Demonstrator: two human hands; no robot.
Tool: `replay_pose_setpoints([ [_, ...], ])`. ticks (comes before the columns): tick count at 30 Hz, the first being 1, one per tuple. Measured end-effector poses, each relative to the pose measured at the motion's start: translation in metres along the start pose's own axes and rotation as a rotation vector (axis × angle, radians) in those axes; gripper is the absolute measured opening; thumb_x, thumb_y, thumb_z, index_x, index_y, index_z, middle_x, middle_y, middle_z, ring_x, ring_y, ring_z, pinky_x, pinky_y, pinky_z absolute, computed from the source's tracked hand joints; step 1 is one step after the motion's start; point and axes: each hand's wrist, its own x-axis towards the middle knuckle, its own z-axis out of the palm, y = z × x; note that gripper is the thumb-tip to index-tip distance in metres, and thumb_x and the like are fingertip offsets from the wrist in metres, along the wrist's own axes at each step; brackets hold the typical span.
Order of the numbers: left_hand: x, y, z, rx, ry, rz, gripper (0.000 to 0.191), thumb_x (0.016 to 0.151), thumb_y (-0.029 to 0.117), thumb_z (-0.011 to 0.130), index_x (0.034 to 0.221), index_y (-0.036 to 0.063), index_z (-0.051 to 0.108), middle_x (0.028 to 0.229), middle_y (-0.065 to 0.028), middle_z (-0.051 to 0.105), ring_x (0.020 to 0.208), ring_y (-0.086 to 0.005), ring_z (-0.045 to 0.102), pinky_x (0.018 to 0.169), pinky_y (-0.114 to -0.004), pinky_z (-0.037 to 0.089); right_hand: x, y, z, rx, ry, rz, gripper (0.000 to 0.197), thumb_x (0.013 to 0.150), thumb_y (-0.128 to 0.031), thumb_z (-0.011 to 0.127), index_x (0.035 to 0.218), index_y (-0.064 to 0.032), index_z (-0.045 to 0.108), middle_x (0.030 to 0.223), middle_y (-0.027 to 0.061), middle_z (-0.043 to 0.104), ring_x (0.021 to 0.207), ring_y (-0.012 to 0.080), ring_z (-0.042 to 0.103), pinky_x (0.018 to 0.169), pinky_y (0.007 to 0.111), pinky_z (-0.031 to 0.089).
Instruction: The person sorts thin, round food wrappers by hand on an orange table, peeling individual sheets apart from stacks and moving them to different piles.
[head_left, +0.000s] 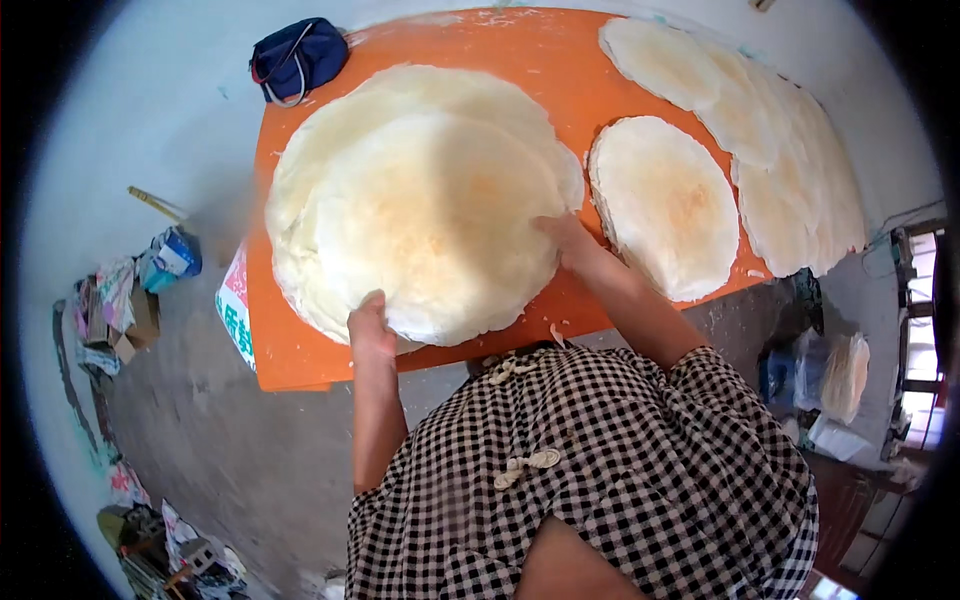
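Note:
Before me lies a pile of large, thin round flatbreads, the lower ones (315, 161) showing as a wider, uneven rim. Over them is a paler top flatbread (420, 225) with a browned middle and a shadow across its right half. My left hand (369, 326) pinches its near edge, thumb on top and the fingers hidden underneath. At the right edge my right hand (562, 234) grips the same sheet, with part of the fingers out of sight. Whether the sheet is fully lifted off the pile, I cannot tell.
The pile rests on an orange tabletop (330, 367). To the right are a second flatbread stack (664, 206) and several overlapping flatbreads (787, 157). A dark blue bag (307, 60) sits at the back left corner. Boxes and bags (124, 304) lie on the floor to the left.

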Motion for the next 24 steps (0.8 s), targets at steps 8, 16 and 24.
replay_pose_setpoints([
  [8,-0.036,0.029,0.022,-0.305,-0.198,-0.032,0.042,0.084,0.022,0.057,0.118,-0.0002,0.049,0.117,-0.0106,0.054,0.105,-0.0270,0.053,0.087,-0.038,0.045,0.015,0.008,-0.005,-0.156,0.130,-0.165,0.047,0.067,0.003,0.050,0.114,0.0022,0.048,0.091,0.0082,0.056,0.075,0.0197,0.055,0.061,0.030,0.047],
  [16,0.006,0.041,-0.005,-0.004,-0.032,-0.058,0.045,0.088,0.027,0.051,0.125,0.0040,0.043,0.126,-0.0110,0.047,0.113,-0.0295,0.047,0.094,-0.044,0.039,-0.009,0.008,0.016,-1.135,0.469,-0.678,0.042,0.076,-0.009,0.051,0.116,-0.0006,0.044,0.105,0.0191,0.055,0.099,0.0325,0.053,0.080,0.040,0.046],
  [24,0.021,0.055,-0.036,0.083,0.001,0.007,0.047,0.089,0.025,0.048,0.129,0.0014,0.037,0.128,-0.0115,0.045,0.114,-0.0290,0.046,0.095,-0.041,0.038,0.027,-0.006,0.021,-0.923,0.260,-0.336,0.022,0.073,-0.020,0.055,0.081,0.0000,0.058,0.088,0.0179,0.060,0.083,0.0328,0.058,0.076,0.040,0.045],
])
